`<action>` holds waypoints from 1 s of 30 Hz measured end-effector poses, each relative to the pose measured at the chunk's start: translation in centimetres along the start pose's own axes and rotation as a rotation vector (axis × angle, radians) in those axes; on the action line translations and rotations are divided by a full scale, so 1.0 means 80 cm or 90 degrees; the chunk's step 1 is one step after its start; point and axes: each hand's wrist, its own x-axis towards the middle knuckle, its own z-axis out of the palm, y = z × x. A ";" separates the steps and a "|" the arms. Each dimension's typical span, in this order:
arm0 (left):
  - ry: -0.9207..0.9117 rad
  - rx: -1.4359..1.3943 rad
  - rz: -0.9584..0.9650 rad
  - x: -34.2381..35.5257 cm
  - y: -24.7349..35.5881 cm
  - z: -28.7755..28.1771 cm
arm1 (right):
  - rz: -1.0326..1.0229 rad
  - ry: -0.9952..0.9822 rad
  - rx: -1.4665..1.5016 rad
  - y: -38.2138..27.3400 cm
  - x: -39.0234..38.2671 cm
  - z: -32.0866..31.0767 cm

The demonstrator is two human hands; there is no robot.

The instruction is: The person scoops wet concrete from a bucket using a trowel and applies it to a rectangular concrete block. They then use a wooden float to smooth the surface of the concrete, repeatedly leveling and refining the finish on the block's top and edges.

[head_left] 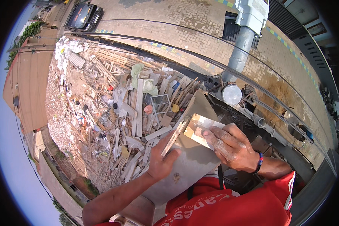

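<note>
At far left, well beyond the slab, a tan building [32, 79]; next, a rubble heap [90, 128] strewn with planks, and above it a dark vehicle [83, 18] at the edge of a paved street [154, 26]; at the left edge of the grey slab [194, 169], the left hand [162, 160], fingers curled and clamped on the lower end of a thin wooden strip [176, 136], thumb on the near side; strip lying along that left edge, long axis slanting from lower left to upper right, free end pointing toward the far corner; over the slab's middle, a pale wooden float [195, 122], left end toward the strip, touching or just beside, cannot tell which; long axis running rightward and slightly down, far end hidden under the right hand [231, 147]; fingers there bent, mostly together, clamped on the float, one fingertip on its raised block; under the float and toward the far corner, darker, damp-looking mortar [203, 106]; around the right wrist, a dark beaded bracelet [259, 162]; beyond the slab's right side, a grey pole [240, 52].
</note>
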 end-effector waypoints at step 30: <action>-0.019 0.001 0.062 -0.005 0.006 -0.006 | -0.054 0.039 -0.024 -0.011 0.001 0.013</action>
